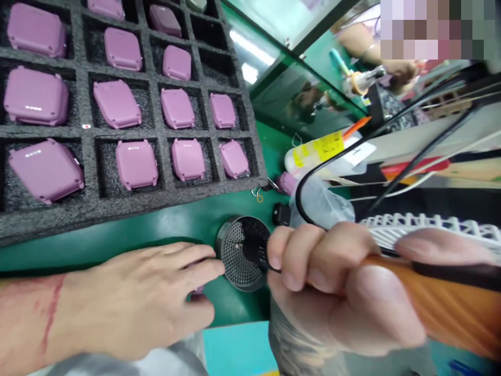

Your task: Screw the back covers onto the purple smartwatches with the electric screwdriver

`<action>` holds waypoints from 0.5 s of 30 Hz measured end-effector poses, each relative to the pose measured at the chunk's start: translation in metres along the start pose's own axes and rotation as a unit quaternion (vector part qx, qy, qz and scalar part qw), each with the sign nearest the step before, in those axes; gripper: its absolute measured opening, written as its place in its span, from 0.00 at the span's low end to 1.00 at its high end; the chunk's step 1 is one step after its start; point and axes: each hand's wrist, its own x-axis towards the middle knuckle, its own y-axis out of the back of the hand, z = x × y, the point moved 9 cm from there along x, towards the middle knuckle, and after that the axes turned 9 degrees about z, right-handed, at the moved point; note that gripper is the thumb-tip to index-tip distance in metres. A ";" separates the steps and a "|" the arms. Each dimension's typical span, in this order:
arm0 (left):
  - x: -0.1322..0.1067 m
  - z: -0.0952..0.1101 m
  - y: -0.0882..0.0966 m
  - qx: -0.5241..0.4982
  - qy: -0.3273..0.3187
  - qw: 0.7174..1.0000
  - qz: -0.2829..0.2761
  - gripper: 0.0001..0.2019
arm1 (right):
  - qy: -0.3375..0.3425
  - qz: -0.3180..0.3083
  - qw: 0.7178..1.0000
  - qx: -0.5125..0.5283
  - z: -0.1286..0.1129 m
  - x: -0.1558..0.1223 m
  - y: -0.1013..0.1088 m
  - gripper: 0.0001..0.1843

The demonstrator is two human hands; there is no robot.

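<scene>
On the green bench (117, 230), a round black mesh holder (230, 261) sat between the two hands. The right hand (332, 287) was closed firmly around an orange tool handle (442, 297), and the tool tip was hidden behind the fingers, at the holder. The left hand (136, 297) lay half open, with fingers touching the holder's edge; I could not tell if it held a small pink piece under them. A slip of the tool could scratch the pink cases (136, 164) in the foam tray (117, 133) nearby, and a pull on the black cable (332, 151) could disturb the hand's aim.

Green bench (129, 227), black foam tray (78, 222)
</scene>
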 end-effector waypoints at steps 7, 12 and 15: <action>0.000 -0.008 0.007 0.073 0.037 0.996 0.042 0.08 | 0.056 0.050 0.995 0.062 0.013 -0.009 -0.006 0.15; 0.000 -0.005 0.003 0.089 0.023 0.995 0.036 0.09 | 0.071 0.019 0.996 0.045 0.018 -0.010 -0.014 0.12; -0.002 -0.004 0.002 0.077 0.026 0.996 0.033 0.10 | 0.073 0.000 0.997 0.030 0.012 -0.009 -0.015 0.12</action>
